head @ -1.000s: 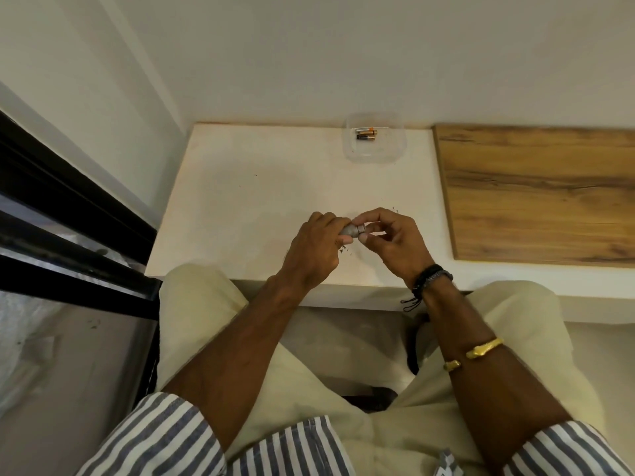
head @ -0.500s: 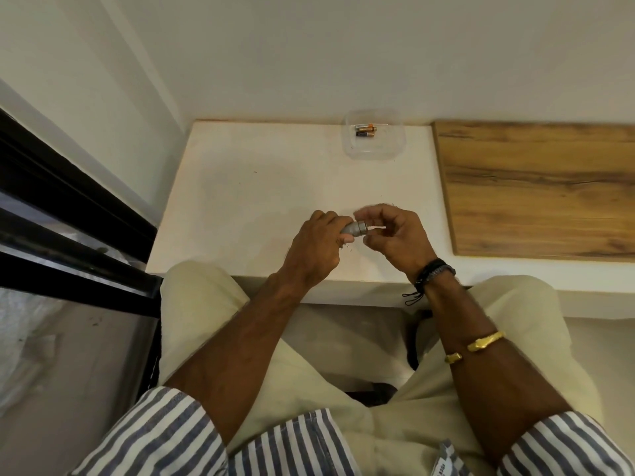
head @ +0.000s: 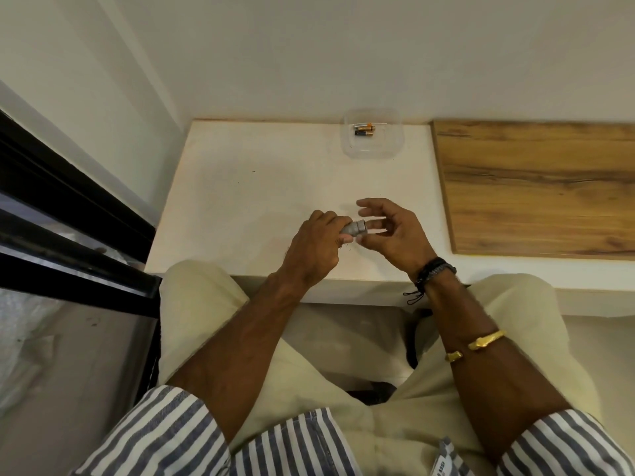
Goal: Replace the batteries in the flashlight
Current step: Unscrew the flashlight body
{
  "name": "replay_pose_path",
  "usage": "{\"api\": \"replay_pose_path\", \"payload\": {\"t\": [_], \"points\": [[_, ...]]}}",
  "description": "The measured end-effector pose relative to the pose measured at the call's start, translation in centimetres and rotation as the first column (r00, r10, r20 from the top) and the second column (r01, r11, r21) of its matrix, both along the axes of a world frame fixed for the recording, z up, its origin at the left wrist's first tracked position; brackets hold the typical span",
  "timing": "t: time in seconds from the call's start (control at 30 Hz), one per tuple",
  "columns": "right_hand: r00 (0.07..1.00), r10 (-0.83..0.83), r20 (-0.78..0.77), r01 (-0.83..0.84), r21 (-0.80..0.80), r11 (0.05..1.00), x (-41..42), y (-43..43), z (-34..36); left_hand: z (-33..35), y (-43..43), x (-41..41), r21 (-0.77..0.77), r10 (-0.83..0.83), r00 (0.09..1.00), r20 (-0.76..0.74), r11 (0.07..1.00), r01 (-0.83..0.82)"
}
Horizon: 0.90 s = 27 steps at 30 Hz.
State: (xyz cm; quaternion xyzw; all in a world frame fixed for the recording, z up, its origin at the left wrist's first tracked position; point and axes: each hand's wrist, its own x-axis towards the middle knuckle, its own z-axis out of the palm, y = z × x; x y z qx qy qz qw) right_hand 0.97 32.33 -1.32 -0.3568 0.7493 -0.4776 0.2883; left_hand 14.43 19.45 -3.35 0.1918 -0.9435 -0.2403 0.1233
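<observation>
Flashlight (head: 354,229): small, rigid metal, probably light and slick; best held round the body. Clamped in left hand (head: 314,247); right hand (head: 395,231) apart, fingers loose at its right end.

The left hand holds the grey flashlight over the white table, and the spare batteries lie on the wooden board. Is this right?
Not quite. In the head view the batteries lie in the clear container on the white table, not on the wooden board. The left hand does hold the grey flashlight over the table.
</observation>
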Motion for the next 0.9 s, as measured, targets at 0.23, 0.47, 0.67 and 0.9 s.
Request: {"api": "replay_pose_path", "payload": {"t": [0.23,0.47,0.67,0.9], "points": [[0.992,-0.075,-0.106,0.081,0.055,0.995,0.3,-0.14,-0.35,-0.15,0.01,0.04,-0.026,-0.03,1.0,0.008,0.999,0.03],[1.0,-0.003,0.027,0.002,0.034,0.999,0.09,0.01,0.2,-0.09,0.07,-0.13,0.0,-0.01,1.0,0.017,1.0,0.01],[0.994,-0.06,-0.097,0.066,0.068,0.996,0.35,-0.09,-0.29,-0.21,0.11,-0.12,-0.011,-0.031,0.999,0.01,0.999,0.031],[1.0,-0.002,0.009,0.002,0.002,1.0,0.01,0.05,0.03,-0.08,-0.01,-0.12,-0.019,-0.006,1.0,-0.022,1.0,0.006]]}}
